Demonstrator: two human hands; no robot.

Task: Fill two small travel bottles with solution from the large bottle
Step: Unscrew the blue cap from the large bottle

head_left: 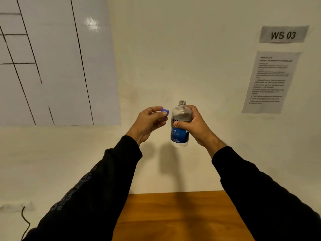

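Observation:
My right hand (192, 124) grips the large clear bottle (179, 134) around its upper body and holds it upright in the air, well above the table. The bottle has a blue label, and its threaded neck is uncovered. Just to its left, my left hand (151, 121) pinches the small blue cap (165, 112) between thumb and fingers, level with the bottle's shoulder. No small travel bottles are in view.
A wooden table (182, 218) lies below, between my forearms, with only its far part visible. Behind it is a pale wall with a "WS 03" sign (283, 34), a printed sheet (271, 82) and a white panel (52, 61). A black cable (26, 221) hangs at lower left.

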